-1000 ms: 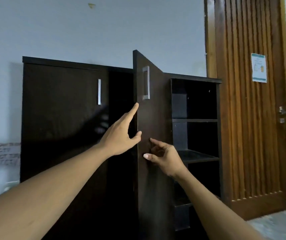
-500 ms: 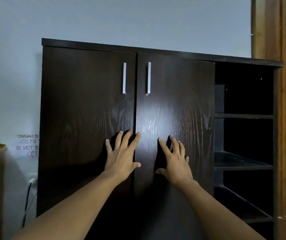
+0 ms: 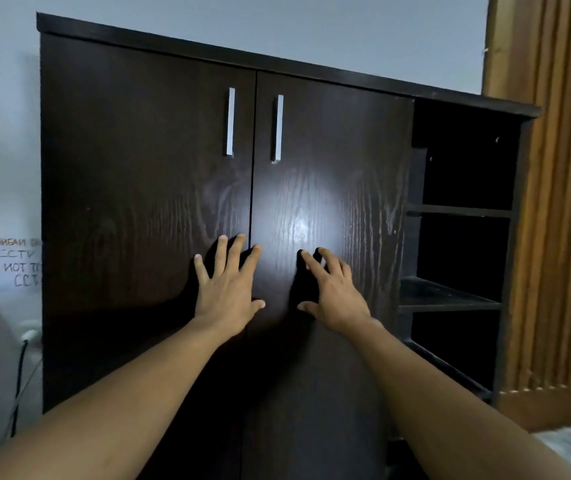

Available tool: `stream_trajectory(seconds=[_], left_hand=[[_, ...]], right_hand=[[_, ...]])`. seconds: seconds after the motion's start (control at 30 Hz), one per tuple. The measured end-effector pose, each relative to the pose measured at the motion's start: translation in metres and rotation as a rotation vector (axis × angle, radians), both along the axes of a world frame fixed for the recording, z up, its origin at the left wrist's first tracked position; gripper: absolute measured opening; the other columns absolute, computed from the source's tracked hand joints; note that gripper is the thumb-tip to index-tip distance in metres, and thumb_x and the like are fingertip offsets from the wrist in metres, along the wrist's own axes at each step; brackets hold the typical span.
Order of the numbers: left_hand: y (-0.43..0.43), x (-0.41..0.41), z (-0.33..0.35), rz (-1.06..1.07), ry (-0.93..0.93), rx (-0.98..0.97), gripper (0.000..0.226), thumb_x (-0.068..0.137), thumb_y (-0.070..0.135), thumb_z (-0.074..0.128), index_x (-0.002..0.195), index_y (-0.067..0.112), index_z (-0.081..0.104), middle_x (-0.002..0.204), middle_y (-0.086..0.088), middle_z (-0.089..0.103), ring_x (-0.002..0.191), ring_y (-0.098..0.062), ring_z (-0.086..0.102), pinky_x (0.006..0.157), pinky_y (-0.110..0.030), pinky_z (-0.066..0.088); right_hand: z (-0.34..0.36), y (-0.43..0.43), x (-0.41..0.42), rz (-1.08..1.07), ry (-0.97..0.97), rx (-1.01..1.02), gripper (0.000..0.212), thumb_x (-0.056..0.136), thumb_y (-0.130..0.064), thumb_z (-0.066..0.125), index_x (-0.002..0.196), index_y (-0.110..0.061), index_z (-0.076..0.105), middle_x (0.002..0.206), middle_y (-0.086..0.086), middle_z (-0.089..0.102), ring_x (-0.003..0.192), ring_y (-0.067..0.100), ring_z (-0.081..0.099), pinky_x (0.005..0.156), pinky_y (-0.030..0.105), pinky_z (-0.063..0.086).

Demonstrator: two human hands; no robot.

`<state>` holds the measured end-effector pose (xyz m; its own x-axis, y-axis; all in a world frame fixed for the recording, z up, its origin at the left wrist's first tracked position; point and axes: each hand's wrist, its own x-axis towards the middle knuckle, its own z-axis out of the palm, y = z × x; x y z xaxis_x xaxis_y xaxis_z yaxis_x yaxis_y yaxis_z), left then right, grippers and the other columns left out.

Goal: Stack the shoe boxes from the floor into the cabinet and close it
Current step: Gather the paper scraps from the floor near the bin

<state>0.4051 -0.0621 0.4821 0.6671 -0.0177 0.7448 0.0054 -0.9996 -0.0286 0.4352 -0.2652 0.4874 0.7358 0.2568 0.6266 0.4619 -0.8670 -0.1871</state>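
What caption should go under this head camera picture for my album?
Two bare hands, left hand and right hand, spread flat on the shut doors of a dark brown wooden cabinet.

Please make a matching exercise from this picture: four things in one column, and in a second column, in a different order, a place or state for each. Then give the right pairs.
Things
1. left hand
2. right hand
3. open shelves
4. wooden door

Places or states
A. at the cabinet's right end, with no door in front
B. flat, fingers reaching across the seam between the doors
C. beside the cabinet, at the far right
D. fingers spread on the right cabinet door

Pairs: 1-B, 2-D, 3-A, 4-C
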Motion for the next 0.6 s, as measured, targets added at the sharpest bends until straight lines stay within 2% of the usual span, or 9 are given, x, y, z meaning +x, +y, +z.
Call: stream_trajectory(seconds=[0.17,0.27,0.43,0.6], left_hand=[[-0.03,-0.031,0.004,-0.148,0.127,-0.066,0.091,0.081,0.055,0.07,0.154,0.029,0.021,0.164,-0.002,0.009,0.152,-0.028,0.006,0.117,-0.066,0.009],[-0.055,-0.05,-0.001,-0.247,0.209,-0.08,0.092,0.079,0.06,0.069,0.153,0.029,0.025,0.162,-0.001,0.018,0.149,-0.026,0.018,0.116,-0.06,0.018],[-0.113,-0.081,-0.023,-0.488,0.302,-0.1,0.091,0.079,0.056,0.073,0.152,0.025,0.029,0.158,-0.002,0.028,0.143,-0.028,0.032,0.11,-0.047,0.034],[-0.175,-0.092,-0.059,-0.662,0.399,-0.124,0.09,0.078,0.054,0.074,0.151,0.026,0.03,0.157,0.0,0.031,0.141,-0.026,0.038,0.109,-0.049,0.04]], right_hand=[[0.003,-0.049,-0.052,-0.026,0.083,0.034,0.099,0.081,-0.036,0.078,0.156,-0.033,0.014,0.159,0.001,0.016,0.144,0.031,0.021,0.113,0.051,0.036],[-0.005,-0.092,-0.092,-0.109,0.1,0.024,0.099,0.08,-0.039,0.078,0.157,-0.025,0.018,0.156,0.009,0.023,0.141,0.037,0.027,0.115,0.048,0.033],[-0.035,-0.162,-0.155,-0.266,0.153,0.065,0.099,0.08,-0.043,0.077,0.156,-0.027,0.015,0.157,0.006,0.023,0.143,0.031,0.03,0.114,0.047,0.037],[-0.084,-0.21,-0.194,-0.383,0.228,0.121,0.099,0.081,-0.041,0.077,0.156,-0.025,0.014,0.154,0.01,0.028,0.139,0.032,0.037,0.112,0.044,0.04]])
